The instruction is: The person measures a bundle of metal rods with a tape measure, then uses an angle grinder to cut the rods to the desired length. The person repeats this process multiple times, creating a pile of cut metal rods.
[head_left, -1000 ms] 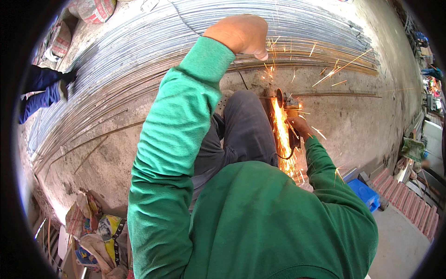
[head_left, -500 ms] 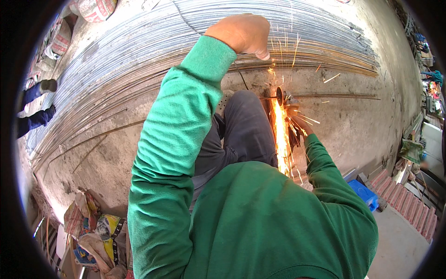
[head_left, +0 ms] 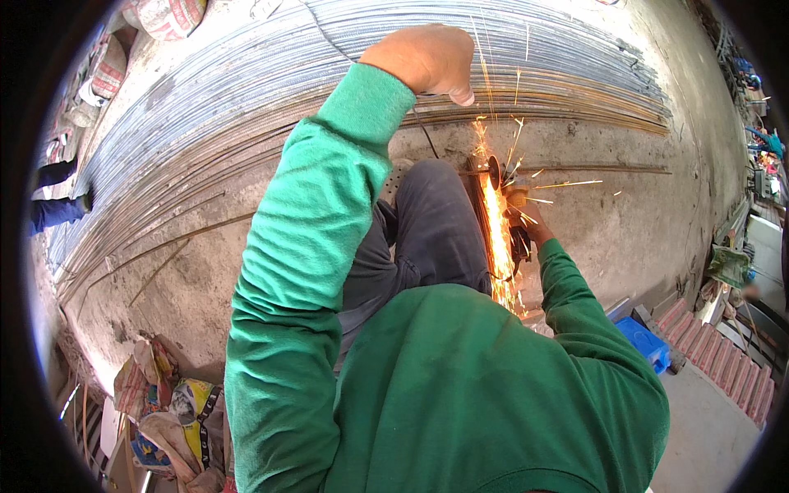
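Low at the centre right, my right hand [head_left: 538,226] grips an angle grinder [head_left: 517,197]. Its round disc [head_left: 494,171] meets a thin steel bar [head_left: 604,169] lying across the floor. A bright stream of sparks [head_left: 499,238] pours toward me beside my right knee, and thinner sparks fly up and right. The exact contact point is lost in the glare. My left hand [head_left: 423,62] is raised high over the bars, curled like a fist with the thumb showing; the fingers' undersides and anything in them are hidden.
Many long steel bars [head_left: 246,82] lie across the concrete floor ahead. A dark cable [head_left: 427,135] runs near my foot. Sacks [head_left: 177,419] lie at the lower left, a blue container [head_left: 643,343] at the right. Another person's legs [head_left: 57,214] are at the far left.
The sparks have shifted in pattern and spread. The other person's feet at the far left have moved a little. My hands and the grinder stay almost in place.
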Demonstrator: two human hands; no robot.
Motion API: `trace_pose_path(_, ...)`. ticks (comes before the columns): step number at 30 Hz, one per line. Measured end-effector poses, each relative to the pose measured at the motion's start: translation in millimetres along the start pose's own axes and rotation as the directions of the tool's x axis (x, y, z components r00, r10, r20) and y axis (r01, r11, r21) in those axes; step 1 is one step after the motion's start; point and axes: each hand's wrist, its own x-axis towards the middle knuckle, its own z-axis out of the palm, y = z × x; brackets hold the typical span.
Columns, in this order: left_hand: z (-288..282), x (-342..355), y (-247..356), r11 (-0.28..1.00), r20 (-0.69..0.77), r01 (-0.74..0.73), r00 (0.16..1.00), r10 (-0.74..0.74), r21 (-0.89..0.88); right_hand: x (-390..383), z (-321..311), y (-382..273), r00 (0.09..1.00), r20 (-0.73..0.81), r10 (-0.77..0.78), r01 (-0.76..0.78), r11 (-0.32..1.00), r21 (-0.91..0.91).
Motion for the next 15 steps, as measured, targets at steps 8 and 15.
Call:
trace_pose_path(8,-0.3,-1.4,-2.0,1.0,0.002,0.015,1.0,-0.016,0.013,-15.7,6.7,-22.5,0.999,-0.042,0.01,-0.003,0.985,0.172)
trace_pose_path(15,0.6,5.2,1.8,1.0,-0.004,-0.004,1.0,0.004,0.012,19.2,-12.2,9.7,0.998,0.022,-0.063,0.066,0.984,-0.163)
